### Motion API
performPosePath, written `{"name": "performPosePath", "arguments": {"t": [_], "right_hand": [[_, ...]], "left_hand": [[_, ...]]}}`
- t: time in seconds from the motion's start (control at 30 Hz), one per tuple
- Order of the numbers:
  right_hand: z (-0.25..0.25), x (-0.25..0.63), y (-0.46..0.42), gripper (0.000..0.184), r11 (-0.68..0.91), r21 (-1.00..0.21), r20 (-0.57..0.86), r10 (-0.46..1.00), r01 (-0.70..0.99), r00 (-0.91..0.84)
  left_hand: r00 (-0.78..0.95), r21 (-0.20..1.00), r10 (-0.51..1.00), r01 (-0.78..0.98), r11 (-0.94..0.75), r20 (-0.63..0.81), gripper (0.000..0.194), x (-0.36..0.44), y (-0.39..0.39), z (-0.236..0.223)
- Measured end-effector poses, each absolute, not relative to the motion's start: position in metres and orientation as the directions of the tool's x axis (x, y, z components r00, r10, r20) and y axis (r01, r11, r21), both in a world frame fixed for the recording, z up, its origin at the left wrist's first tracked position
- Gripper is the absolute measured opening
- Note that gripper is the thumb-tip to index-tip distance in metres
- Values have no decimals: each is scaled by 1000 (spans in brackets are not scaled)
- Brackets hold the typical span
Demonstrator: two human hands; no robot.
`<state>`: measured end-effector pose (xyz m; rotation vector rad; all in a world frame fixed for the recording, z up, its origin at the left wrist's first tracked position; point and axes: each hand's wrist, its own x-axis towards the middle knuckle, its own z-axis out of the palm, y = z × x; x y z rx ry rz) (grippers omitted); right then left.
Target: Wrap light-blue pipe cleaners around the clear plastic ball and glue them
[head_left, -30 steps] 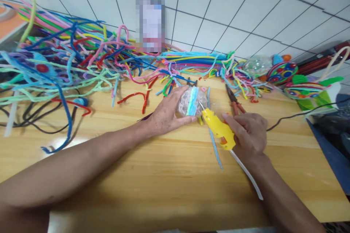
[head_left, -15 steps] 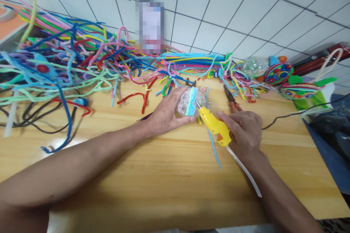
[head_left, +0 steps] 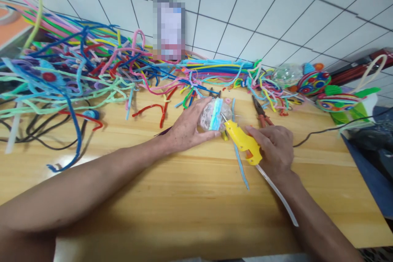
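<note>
My left hand [head_left: 186,127] is closed round a clear plastic ball [head_left: 211,115] with light blue and green pipe cleaner strips wrapped over it. My right hand [head_left: 275,149] grips a yellow glue gun [head_left: 244,142], a white glue stick [head_left: 278,193] sticking out of its back. The gun's metal nozzle points at the ball's right side, touching or almost touching the strips. Both hands rest low over the wooden table [head_left: 190,208]. A loose blue pipe cleaner [head_left: 241,170] lies on the table under the gun.
A big tangle of coloured pipe cleaners [head_left: 92,69] fills the table's back and left. Red-handled pliers [head_left: 261,114] lie behind my right hand. Finished colourful ornaments [head_left: 325,88] and another clear ball [head_left: 287,74] stand at the back right. Black cables cross the left and right sides.
The glue gun's tip has crept a little left and closer against the ball, and my right hand shifted slightly with it. My left hand keeps the ball in place.
</note>
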<state>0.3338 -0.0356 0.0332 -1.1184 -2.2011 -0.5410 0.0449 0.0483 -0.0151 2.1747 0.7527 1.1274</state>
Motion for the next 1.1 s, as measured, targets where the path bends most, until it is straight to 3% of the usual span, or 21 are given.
{"name": "performPosePath", "arguments": {"t": [0.23,0.43,1.1], "right_hand": [[39,333,-37,53,581,43,700,563,813,-440],[39,330,-34,46,596,73,688,550,799,-473],[43,335,-39,52,596,-1,660,603,803,-447]], "left_hand": [[491,688,684,210,-695,540,92,45,49,-15],[479,682,685,216,-699,550,91,45,48,-16],[486,676,670,198,-710,561,94,46,50,-18]]}}
